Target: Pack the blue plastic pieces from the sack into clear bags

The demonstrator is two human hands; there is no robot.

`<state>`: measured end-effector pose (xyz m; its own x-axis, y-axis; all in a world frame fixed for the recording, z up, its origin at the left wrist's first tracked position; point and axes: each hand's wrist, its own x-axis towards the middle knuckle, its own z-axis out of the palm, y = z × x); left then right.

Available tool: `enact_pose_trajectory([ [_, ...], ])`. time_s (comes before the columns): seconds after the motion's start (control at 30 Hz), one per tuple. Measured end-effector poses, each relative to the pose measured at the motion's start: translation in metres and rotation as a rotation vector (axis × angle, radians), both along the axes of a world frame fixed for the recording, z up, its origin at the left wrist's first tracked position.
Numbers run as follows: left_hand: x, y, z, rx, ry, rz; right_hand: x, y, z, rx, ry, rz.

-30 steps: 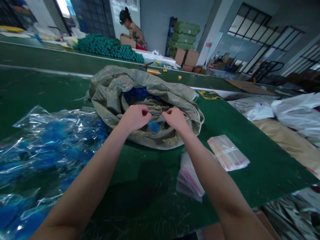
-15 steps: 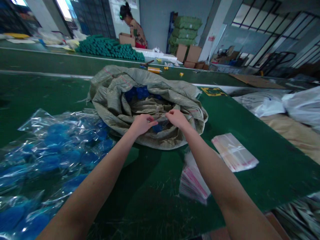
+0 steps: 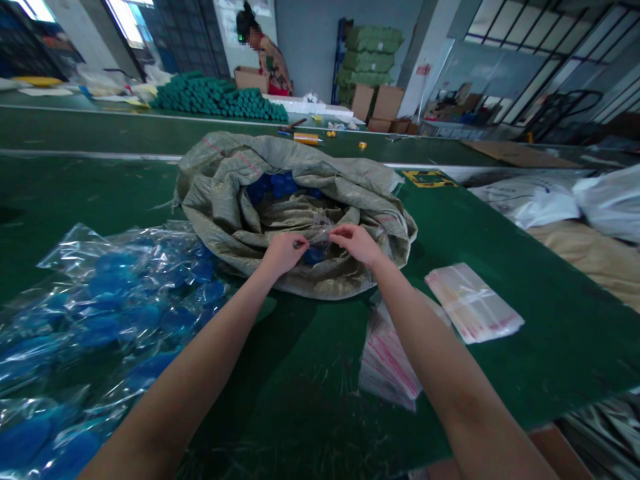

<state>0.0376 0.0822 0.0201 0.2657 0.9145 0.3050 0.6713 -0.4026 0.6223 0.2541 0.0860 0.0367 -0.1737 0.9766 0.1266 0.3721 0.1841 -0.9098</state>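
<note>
Above the near side of a rolled-down woven sack [image 3: 220, 180], my left hand [image 3: 286, 255] and my right hand [image 3: 356, 243] pinch a clear plastic bag [image 3: 321, 230] between them, one at each side. Both hands are closed at the fingertips. Just below the bag a blue object [image 3: 314, 256] shows, its shape partly hidden. More blue pieces [image 3: 284, 185] lie deeper inside the sack. To the left, blue round pieces in clear bags [image 3: 113, 267] are spread over the green table [image 3: 310, 373].
Two stacks of flat clear bags, one fanned [image 3: 387, 360] and one banded [image 3: 475, 303], lie at the right. Farther back are a pile of green rolls [image 3: 215, 97], an orange cylinder [image 3: 307, 139] and a person [image 3: 270, 60] by a cardboard box [image 3: 251, 79].
My left fingers have closed into a pinch, and the clear bag now shows stretched between both hands. My right hand has shifted very little.
</note>
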Motion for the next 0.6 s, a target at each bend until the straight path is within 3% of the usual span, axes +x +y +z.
enact_pose_trajectory([
  [0.1, -0.002, 0.001, 0.006, -0.091, -0.206, 0.024, -0.001, -0.002, 0.001, 0.016, 0.132, -0.074],
  [0.2, -0.007, -0.001, 0.022, -0.334, -0.504, 0.053, -0.003, -0.009, 0.008, -0.042, 0.362, -0.163],
  [0.27, -0.01, -0.006, 0.033, -0.51, -0.589, 0.034, -0.004, -0.017, 0.012, -0.076, 0.439, -0.18],
  [0.43, -0.015, -0.013, 0.04, -0.706, -0.339, -0.041, -0.007, -0.033, -0.002, -0.127, 0.442, -0.15],
  [0.6, -0.015, -0.009, 0.027, -0.546, 0.036, 0.023, -0.012, -0.034, -0.028, -0.088, 0.398, -0.141],
])
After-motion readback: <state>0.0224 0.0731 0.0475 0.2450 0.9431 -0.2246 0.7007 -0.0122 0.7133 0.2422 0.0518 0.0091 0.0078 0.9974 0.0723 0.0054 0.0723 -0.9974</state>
